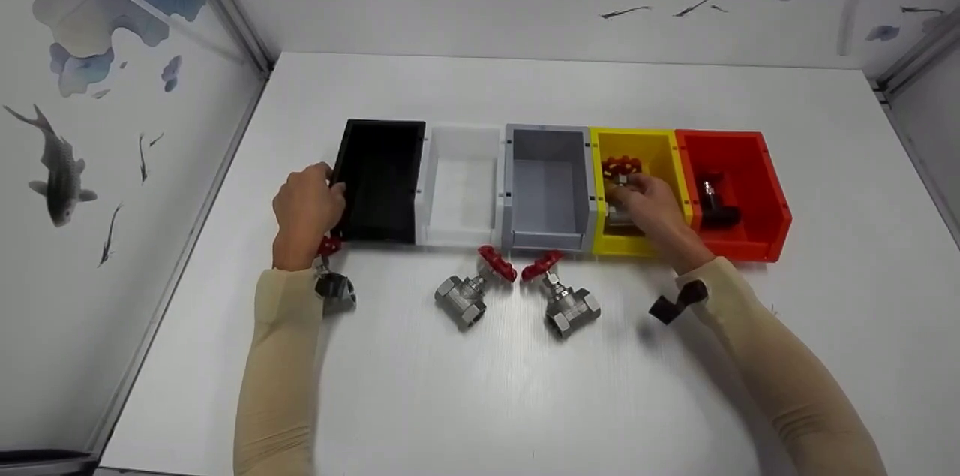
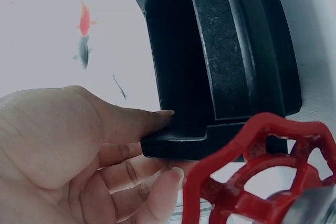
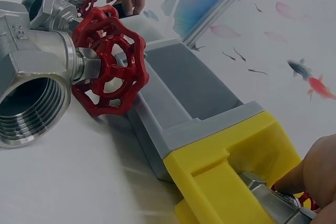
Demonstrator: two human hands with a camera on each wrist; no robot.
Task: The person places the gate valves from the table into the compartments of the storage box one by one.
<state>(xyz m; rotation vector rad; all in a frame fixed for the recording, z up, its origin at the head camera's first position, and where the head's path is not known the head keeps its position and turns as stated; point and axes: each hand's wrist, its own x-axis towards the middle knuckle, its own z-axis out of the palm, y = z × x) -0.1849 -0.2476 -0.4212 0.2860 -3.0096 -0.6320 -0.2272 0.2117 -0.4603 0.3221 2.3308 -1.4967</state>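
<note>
My left hand (image 1: 306, 204) grips the left side wall of the black bin (image 1: 382, 232). In the left wrist view its thumb (image 2: 134, 120) lies over the rim, with the fingers outside. My right hand (image 1: 656, 209) reaches into the yellow bin (image 1: 634, 245) and pinches a metal valve with a red handwheel (image 1: 621, 164); the palm partly covers the valve. Two similar valves, a left one (image 1: 463, 299) and a right one (image 1: 571, 311), lie on the table before the bins. Another red handwheel (image 2: 252, 177) sits close under my left wrist, its valve partly hidden.
Between the black and yellow bins stand a white bin (image 1: 461, 236) and a grey bin (image 1: 546, 241). At the right end, the red bin (image 1: 776, 236) holds a dark-handled metal part (image 1: 718, 215). White panels (image 1: 450, 3) enclose the table's back and sides.
</note>
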